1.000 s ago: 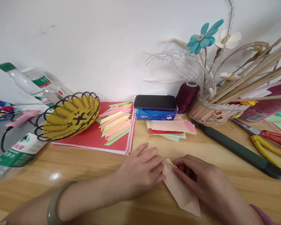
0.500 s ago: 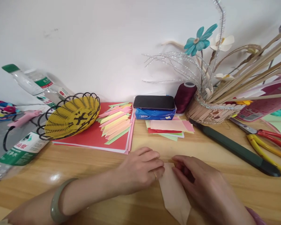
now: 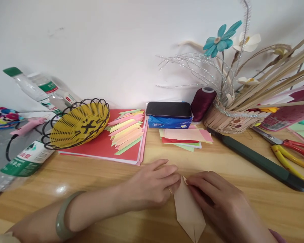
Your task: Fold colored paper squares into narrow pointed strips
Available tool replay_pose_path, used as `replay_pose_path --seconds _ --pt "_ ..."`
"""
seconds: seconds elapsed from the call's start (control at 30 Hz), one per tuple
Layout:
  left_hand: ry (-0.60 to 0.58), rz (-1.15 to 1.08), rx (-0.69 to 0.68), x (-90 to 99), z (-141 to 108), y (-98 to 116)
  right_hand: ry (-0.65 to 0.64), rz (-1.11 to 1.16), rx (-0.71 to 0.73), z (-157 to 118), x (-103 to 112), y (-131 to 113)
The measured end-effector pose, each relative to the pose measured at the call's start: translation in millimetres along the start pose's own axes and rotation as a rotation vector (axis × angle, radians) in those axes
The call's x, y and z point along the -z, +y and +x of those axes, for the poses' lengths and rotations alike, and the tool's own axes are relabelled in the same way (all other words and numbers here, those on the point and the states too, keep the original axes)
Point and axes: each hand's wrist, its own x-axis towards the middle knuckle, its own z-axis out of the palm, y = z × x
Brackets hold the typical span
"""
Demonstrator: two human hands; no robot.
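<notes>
A pale peach strip of paper (image 3: 189, 210) lies on the table before me, its near end folded to a point with a crease down the middle. At the paper's far end, my left hand (image 3: 153, 185) has curled fingers holding its left edge. My right hand (image 3: 219, 199) is closed on the right side of that far end, thumb and fingers pinching a folded corner near the tip. The right hand's lower fingers are tucked out of sight. A bangle circles my left wrist, and a ring shows on a left finger.
Folded paper strips (image 3: 128, 130) lie on red sheets (image 3: 96, 150) beside a yellow basket (image 3: 78, 126). A phone (image 3: 168, 109) rests on a blue tissue pack (image 3: 169, 122) behind loose paper slips (image 3: 182, 135). Rightward are a thread spool (image 3: 203, 104), a dark green tool (image 3: 258, 158) and scissors (image 3: 294, 143).
The right corner at the paper's far end has been folded inward, making that end more pointed. Both hands have shifted slightly around it, and the view has moved a little.
</notes>
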Motion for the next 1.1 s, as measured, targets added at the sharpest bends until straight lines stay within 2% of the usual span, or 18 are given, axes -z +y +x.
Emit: replay_pose_path --seconds 0.13,0.3,0.47,0.57,0.77,0.9,1.1 --pt "-0.008 0.025 0.008 0.2 -1.0 2.6 0.048 -0.06 0.091 -5.2 -2.2 -0.1" --pt "-0.002 0.023 0.048 -4.6 -1.6 4.5 -0.028 -0.081 0.141 -9.0 -1.3 0.9" --pt "-0.032 0.004 0.087 -9.5 -4.6 6.5 -0.04 -0.088 0.22 -13.0 -1.2 0.7" --pt "-0.055 0.009 0.056 -6.8 -4.7 7.3 -0.034 -0.118 0.228 -14.7 -1.7 0.4" --pt "-0.143 -0.026 0.079 0.8 -4.4 6.3 -0.076 -0.107 0.233 -15.0 -1.9 2.7" --pt "-0.077 -0.051 0.054 3.8 -4.6 4.2 -0.111 -0.07 0.224 -14.5 0.1 4.1" --pt "-0.087 -0.086 -0.01 6.6 -2.8 4.6 -0.118 0.01 0.196 -10.4 4.0 4.7"
